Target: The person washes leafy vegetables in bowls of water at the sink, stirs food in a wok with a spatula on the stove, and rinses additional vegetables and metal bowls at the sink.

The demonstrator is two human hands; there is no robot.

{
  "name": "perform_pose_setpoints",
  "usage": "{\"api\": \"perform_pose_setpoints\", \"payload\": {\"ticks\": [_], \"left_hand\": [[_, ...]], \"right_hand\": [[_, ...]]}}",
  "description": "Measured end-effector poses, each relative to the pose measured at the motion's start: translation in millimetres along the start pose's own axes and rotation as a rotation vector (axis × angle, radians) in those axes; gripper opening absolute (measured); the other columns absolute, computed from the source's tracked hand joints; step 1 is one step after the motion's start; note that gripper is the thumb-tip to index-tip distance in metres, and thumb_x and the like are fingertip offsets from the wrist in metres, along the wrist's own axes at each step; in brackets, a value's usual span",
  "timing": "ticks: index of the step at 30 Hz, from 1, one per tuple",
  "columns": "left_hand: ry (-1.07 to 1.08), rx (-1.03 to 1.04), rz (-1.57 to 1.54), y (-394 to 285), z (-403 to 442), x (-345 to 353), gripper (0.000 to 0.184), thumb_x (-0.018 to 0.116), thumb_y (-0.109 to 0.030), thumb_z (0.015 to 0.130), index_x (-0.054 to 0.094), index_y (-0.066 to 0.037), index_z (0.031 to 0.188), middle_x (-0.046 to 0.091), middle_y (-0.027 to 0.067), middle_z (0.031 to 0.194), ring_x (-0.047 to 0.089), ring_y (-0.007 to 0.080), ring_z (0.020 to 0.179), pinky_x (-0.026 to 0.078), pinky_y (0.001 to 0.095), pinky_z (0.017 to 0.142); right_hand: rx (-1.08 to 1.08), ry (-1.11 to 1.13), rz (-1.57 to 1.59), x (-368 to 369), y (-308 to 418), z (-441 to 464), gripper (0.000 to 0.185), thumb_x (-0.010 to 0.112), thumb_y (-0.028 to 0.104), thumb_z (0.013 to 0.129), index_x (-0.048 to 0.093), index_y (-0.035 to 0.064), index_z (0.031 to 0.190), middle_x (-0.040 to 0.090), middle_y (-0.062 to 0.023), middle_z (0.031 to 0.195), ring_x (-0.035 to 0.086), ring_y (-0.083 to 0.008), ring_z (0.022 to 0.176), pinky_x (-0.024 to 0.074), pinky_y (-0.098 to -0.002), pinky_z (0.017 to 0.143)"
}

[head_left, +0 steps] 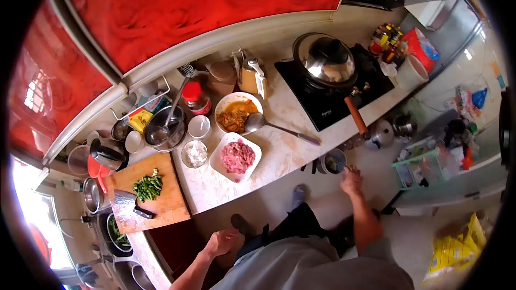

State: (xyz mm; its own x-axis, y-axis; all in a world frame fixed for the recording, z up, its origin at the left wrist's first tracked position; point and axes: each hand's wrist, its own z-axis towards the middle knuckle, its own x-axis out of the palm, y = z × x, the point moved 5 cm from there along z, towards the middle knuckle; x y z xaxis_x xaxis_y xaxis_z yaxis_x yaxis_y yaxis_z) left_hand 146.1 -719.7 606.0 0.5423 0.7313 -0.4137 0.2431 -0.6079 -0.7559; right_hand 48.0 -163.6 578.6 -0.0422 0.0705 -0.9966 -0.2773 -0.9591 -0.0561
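Fingers of the right hand hang loose and empty by the counter, lidded pan up on the stove; left hand half-curled, can't tell if clenched. Looks like a prep pause, next move calling for a reach.

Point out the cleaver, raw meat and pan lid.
Cleaver [129, 202]: head view, on the blade.
Raw meat [237, 157]: head view, middle of the pile.
Pan lid [325, 68]: head view, shiny surface by the black knob [325, 48].
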Motion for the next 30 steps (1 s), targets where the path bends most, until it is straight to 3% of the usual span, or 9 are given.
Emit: {"api": "perform_pose_setpoints", "payload": {"ticks": [2,5,12,18,20,21,22,27,30], "left_hand": [[-0.041,0.015,-0.049,-49.0,24.2,6.6,0.021,0.064,-0.014,0.089,0.07,-0.004,0.107,0.073,0.0126,0.1,0.071,0.0204,0.092,0.057,0.0324,0.078],[-0.092,0.134,-0.04,-137.3,79.0,36.5,0.024,0.064,-0.015,0.09,0.068,-0.003,0.111,0.073,0.0135,0.101,0.072,0.0223,0.092,0.057,0.0328,0.078],[-0.283,0.277,0.159,-358.0,153.0,67.1,0.025,0.068,-0.012,0.086,0.069,-0.005,0.11,0.072,0.0143,0.096,0.071,0.0263,0.088,0.056,0.0346,0.079],[-0.681,0.352,0.327,-455.7,160.5,8.9,0.015,0.068,-0.008,0.085,0.072,-0.001,0.098,0.073,0.014,0.091,0.071,0.0242,0.083,0.055,0.0328,0.076],[-0.842,0.363,0.296,-441.0,163.7,-21.1,0.014,0.066,-0.01,0.089,0.071,0.001,0.095,0.072,0.0135,0.086,0.07,0.0194,0.078,0.054,0.0307,0.072],[-0.88,0.303,0.257,-431.8,167.9,-33.6,0.016,0.064,-0.012,0.091,0.07,0.002,0.092,0.072,0.0132,0.084,0.069,0.0178,0.075,0.053,0.0298,0.07],[-0.916,0.245,0.21,-419.6,171.4,-42.8,0.019,0.063,-0.014,0.093,0.07,0.003,0.09,0.072,0.0129,0.081,0.068,0.0162,0.072,0.053,0.0289,0.067],[-0.657,0.085,-0.454,-353.9,197.4,-20.1,0.034,0.057,-0.028,0.098,0.067,0.004,0.09,0.071,0.0132,0.085,0.067,0.0182,0.073,0.053,0.0309,0.065],[0.102,-0.137,-0.844,-315.2,246.2,59.2,0.036,0.056,-0.026,0.096,0.065,0.003,0.115,0.064,0.0142,0.124,0.061,0.0265,0.115,0.046,0.0415,0.103]], "right_hand": [[0.175,0.174,0.516,17.2,38.7,40.8,0.044,0.07,0.027,0.082,0.061,0.0083,0.12,0.061,-0.0152,0.114,0.057,-0.0388,0.1,0.0465,-0.0485,0.087],[-0.353,-0.354,0.613,-17.8,109.0,89.8,0.041,0.072,0.02,0.08,0.06,0.0058,0.117,0.06,-0.0141,0.107,0.056,-0.0368,0.098,0.0464,-0.0478,0.081],[-0.587,-0.082,0.331,19.1,143.3,160.7,0.03,0.066,0.032,0.086,0.061,0.0077,0.104,0.06,-0.0096,0.102,0.054,-0.0289,0.103,0.042,-0.0499,0.084],[-0.483,0.201,1.127,-30.8,85.2,127.9,0.021,0.055,0.028,0.097,0.053,0.0067,0.096,0.058,-0.0161,0.075,0.061,-0.0408,0.066,0.0489,-0.0458,0.056],[-0.374,0.458,1.333,-26.1,71.7,104.6,0.027,0.054,0.033,0.099,0.051,0.0066,0.095,0.056,-0.0094,0.064,0.06,-0.0286,0.056,0.0458,-0.0376,0.049],[0.027,1.214,1.745,-30.6,70.0,85.4,0.033,0.052,0.04,0.1,0.05,0.0076,0.093,0.052,-0.002,0.062,0.051,-0.014,0.048,0.0393,-0.0289,0.042],[0.103,1.363,1.803,-50.2,62.4,81.1,0.033,0.05,0.04,0.101,0.051,0.0083,0.093,0.048,0.0006,0.062,0.045,-0.0097,0.047,0.0357,-0.0255,0.041],[0.042,1.45,1.815,-122.7,34.9,87.3,0.033,0.043,0.039,0.104,0.051,0.0078,0.101,0.044,0.0031,0.065,0.038,-0.005,0.048,0.0331,-0.0217,0.042],[0.134,1.549,1.945,-168.3,18.8,95.0,0.029,0.039,0.033,0.106,0.052,0.0073,0.103,0.041,0.0022,0.064,0.035,-0.006,0.049,0.0307,-0.0213,0.044]]}}
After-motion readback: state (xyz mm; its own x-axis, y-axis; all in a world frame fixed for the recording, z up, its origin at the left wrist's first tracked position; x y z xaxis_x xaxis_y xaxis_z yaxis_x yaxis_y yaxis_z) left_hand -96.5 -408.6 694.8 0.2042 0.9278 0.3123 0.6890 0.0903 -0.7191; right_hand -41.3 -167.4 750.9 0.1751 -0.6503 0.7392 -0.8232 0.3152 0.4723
